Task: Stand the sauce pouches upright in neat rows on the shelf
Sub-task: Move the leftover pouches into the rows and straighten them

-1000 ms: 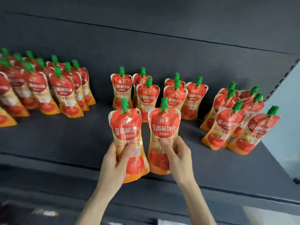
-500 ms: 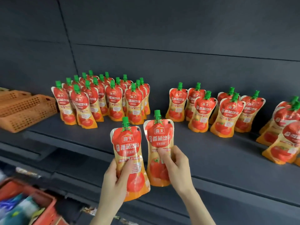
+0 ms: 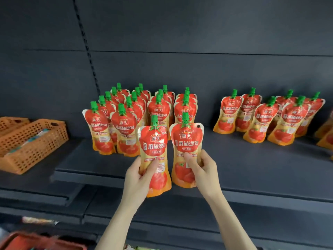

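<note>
My left hand (image 3: 138,179) grips a red and orange tomato sauce pouch (image 3: 153,141) with a green cap, held upright in front of the dark shelf (image 3: 252,170). My right hand (image 3: 203,170) grips a second pouch (image 3: 187,139) of the same kind, upright just to the right of the first. Right behind both stands a block of several pouches in rows (image 3: 137,116). A smaller group of pouches (image 3: 270,118) stands further right on the shelf.
An orange perforated basket (image 3: 34,141) sits on the shelf at the left. A red crate (image 3: 27,240) shows at the bottom left below the shelf. More pouches (image 3: 326,134) are cut off at the right edge. Bare shelf lies between the two pouch groups.
Both hands have carried their pouches leftward along the shelf, from the middle group to the front of the left block. The view swung left, bringing the orange basket into sight.
</note>
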